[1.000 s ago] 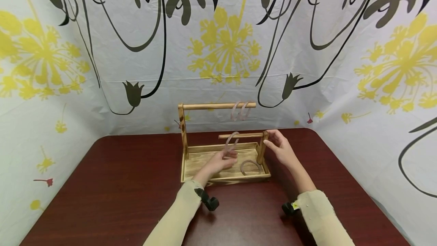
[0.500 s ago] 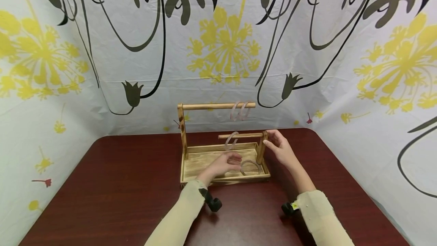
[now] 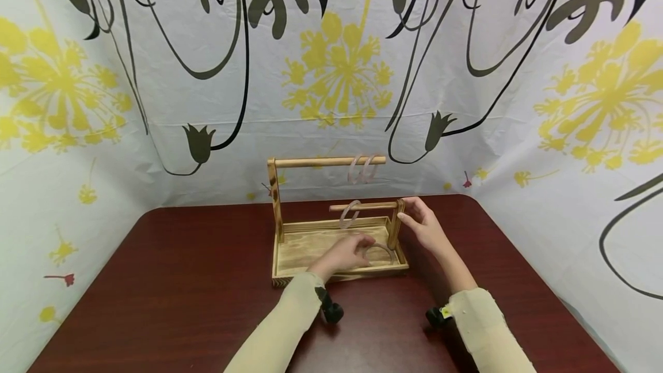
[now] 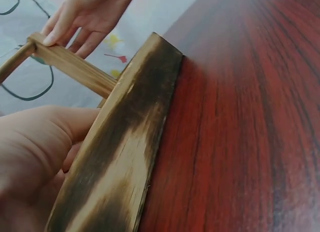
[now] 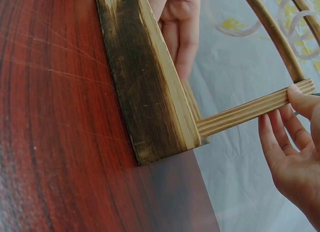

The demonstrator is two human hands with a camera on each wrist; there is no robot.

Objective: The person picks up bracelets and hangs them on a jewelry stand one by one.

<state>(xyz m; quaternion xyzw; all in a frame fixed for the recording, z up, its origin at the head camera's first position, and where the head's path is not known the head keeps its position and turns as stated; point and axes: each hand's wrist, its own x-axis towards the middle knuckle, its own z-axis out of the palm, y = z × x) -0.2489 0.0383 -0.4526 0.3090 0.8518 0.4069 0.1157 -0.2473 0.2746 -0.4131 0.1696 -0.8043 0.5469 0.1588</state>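
Observation:
A wooden tray stand sits on the table, with a tall bar and a lower bar. My right hand pinches the top of the short post, thumb on the near side and fingers behind. Inside the tray lies a bracelet-like ring. My left hand reaches over the front wall, its thumb and fingers spread at the ring's left edge. In the left wrist view, the tray wall hides those fingertips. One pale translucent ring hangs on the lower bar.
Two similar rings hang near the free end of the tall bar, which a post carries at the left. Dark red tabletop surrounds the stand. A patterned cloth rises behind the table.
My left hand has moved away from the ring hanging on the lower bar, going right and down to the ring in the tray. My right hand keeps its place on the post.

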